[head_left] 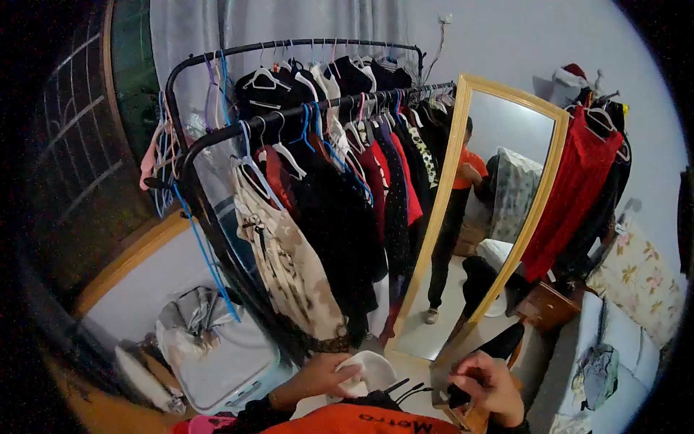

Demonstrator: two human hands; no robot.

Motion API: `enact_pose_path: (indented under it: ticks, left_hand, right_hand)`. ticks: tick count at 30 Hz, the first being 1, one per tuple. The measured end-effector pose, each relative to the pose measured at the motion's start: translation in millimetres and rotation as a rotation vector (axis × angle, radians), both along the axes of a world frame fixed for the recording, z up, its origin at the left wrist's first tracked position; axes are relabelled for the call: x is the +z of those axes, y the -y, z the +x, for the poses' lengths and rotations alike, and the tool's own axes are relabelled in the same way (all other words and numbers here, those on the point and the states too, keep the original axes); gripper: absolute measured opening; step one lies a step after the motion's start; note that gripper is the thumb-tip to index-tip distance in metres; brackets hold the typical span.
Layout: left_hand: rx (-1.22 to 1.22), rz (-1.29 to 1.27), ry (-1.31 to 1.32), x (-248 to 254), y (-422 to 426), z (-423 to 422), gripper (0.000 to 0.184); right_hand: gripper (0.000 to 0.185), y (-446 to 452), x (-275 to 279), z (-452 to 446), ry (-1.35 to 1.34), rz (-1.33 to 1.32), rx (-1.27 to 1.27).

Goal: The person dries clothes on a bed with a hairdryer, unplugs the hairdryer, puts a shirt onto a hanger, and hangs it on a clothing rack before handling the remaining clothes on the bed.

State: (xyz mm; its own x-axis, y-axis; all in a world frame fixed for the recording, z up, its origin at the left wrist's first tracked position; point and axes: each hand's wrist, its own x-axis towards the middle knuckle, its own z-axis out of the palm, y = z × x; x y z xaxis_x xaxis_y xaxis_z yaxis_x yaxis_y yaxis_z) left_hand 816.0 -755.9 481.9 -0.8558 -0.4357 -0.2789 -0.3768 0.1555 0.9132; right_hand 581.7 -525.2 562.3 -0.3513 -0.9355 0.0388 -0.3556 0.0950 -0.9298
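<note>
At the bottom centre my left hand (325, 379) is closed on the edge of a white, rounded, smooth object (377, 370), whose kind I cannot make out. To its right, my right hand (489, 386) is raised with the fingers curled in toward the thumb. Whether anything small is pinched there is too blurred to tell. Between the hands, thin black cord-like strips (409, 390) stick up in front of my orange top (361, 421).
A black clothes rack (253, 126) full of hung garments stands ahead. Right of it leans a wood-framed mirror (470, 173) reflecting a person. A lidded plastic bin (217, 362) sits at lower left. A red dress (575, 184) hangs at right, above a grey sofa (614, 354).
</note>
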Motion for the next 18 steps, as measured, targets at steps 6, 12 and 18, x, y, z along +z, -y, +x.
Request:
enact_pose_path:
  ticks: [6,12,18]
  left_hand:
    - [0.063,-0.125,0.019,4,4,11,0.039]
    - [0.213,0.0,0.029,-20,5,40,0.04]
    - [0.275,0.013,0.133,-38,0,53,0.04]
  right_hand:
    - [0.028,54,-18,4,-0.518,-0.025,0.159]
    - [0.032,133,20,11,-0.588,-0.251,0.25]
    - [0.04,267,50,44,-0.679,-0.456,0.203]
